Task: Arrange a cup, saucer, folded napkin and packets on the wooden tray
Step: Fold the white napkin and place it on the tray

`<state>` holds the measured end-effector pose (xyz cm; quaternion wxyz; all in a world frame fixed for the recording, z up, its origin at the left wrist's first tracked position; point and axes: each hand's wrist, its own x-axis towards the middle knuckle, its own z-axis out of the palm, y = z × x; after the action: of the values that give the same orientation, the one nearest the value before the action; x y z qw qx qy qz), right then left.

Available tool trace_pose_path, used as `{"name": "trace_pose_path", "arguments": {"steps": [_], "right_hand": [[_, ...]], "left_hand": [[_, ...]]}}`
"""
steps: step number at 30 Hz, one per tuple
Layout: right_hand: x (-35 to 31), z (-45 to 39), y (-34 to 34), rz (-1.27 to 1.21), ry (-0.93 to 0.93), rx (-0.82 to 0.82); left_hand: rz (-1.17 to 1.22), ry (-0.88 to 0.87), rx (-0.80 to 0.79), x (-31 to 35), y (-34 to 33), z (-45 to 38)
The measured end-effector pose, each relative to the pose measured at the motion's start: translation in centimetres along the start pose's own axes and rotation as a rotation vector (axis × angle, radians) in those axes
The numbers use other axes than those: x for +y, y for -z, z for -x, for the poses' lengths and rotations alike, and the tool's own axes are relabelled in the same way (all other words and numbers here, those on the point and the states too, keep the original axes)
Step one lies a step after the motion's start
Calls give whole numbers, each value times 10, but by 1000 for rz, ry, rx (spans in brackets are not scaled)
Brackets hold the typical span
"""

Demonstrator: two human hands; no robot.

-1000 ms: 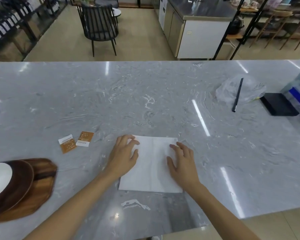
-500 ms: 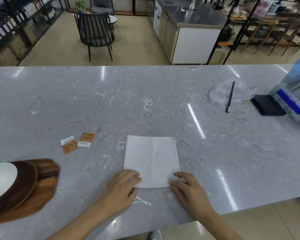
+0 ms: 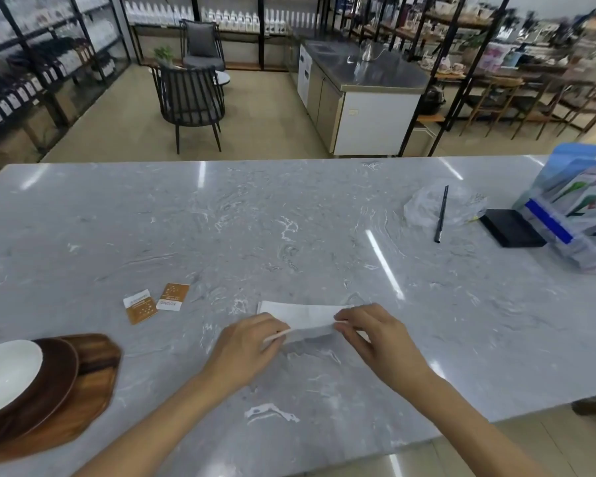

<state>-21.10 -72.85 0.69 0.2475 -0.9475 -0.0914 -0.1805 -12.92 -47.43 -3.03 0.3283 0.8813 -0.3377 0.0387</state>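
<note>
A white paper napkin (image 3: 303,316) lies on the grey marble counter in front of me, its near edge lifted and folded toward the far edge. My left hand (image 3: 246,346) pinches the near left corner and my right hand (image 3: 375,333) pinches the near right corner. Two orange-and-white packets (image 3: 155,302) lie flat to the left of the napkin. At the lower left sits the wooden tray (image 3: 93,383), bearing a dark brown saucer (image 3: 57,376) with a white dish (image 3: 6,375) on it. No cup is in view.
At the far right of the counter lie a crumpled clear plastic bag (image 3: 424,208) with a black pen (image 3: 441,215) on it, a black box (image 3: 511,227) and a blue-and-clear holder of leaflets (image 3: 575,215). Chairs, shelves and a steel counter stand beyond.
Both hands slid from the top of the flat napkin to its near edge, took hold of the near corners and lifted that edge up and away from me.
</note>
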Motion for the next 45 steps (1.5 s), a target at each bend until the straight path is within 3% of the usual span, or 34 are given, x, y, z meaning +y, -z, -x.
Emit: {"name": "trace_pose_path", "arguments": {"steps": [3, 7, 13, 18, 22, 29, 33, 38, 39, 42, 43, 45], "right_hand": [[0, -17, 15, -88, -36, -140], [0, -44, 45, -212, -102, -136], [-21, -77, 78, -502, -251, 82], [-61, -80, 72, -384, -246, 284], [-100, -73, 56, -419, -192, 348], [-137, -79, 37, -679, -213, 265], [-138, -78, 35, -861, -295, 146], [-125, -75, 38, -833, -232, 37], [-122, -75, 40, -865, -231, 21], [-114, -76, 46, -914, -218, -27], [-112, -77, 49, -924, -213, -60], [-110, -80, 53, -949, -205, -127]], "left_hand": [[130, 118, -56, -4, 21, -6], [296, 191, 16, 1, 59, -17], [322, 252, 258, 32, 115, -45], [235, 272, 403, 58, 126, -54], [287, 309, 481, 80, 122, -55], [401, 309, 462, 106, 119, -58], [638, 376, 397, 108, 120, -52], [962, 396, 213, 99, 134, -38], [932, 382, 240, 95, 136, -36], [547, 287, 402, 73, 138, -31], [492, 266, 366, 64, 139, -30], [628, 266, 156, 52, 143, -30]]}}
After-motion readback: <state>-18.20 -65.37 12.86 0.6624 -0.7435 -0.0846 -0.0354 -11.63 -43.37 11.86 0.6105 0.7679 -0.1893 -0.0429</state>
